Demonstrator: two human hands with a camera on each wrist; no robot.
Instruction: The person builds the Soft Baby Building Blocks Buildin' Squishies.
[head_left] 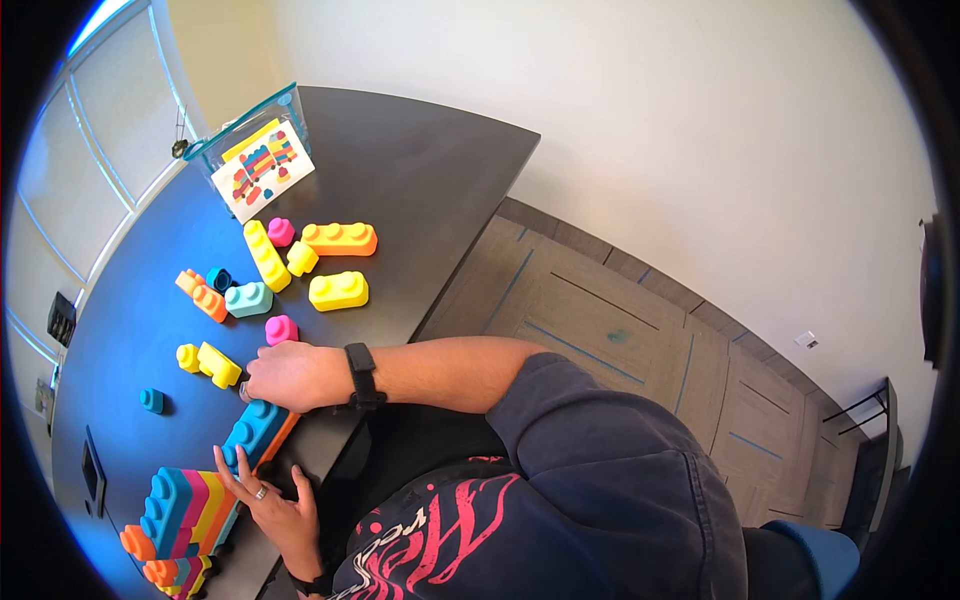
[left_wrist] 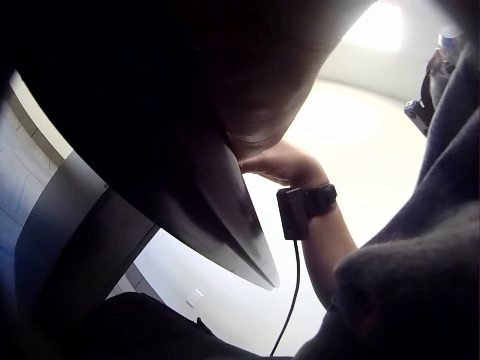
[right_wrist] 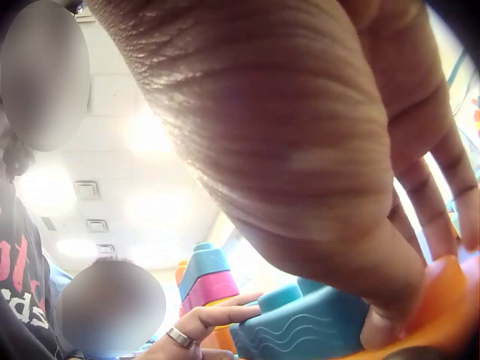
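My right hand bends over the near end of a long blue toy block, which lies along an orange piece. In the right wrist view, its thumb presses by the blue block while fingers reach over the far side of the orange part, gripping it. My left hand, with a ring, has spread, mostly straight fingers at the other end of the blue block. Beside them stands a stacked block train in blue, pink, yellow and orange. The left wrist view mostly shows the dark table underside and the right hand.
Loose blocks lie on the dark table: yellow, orange, pink, light teal and dark teal. A picture card leans on a clear bin. A flat black device lies near the far edge.
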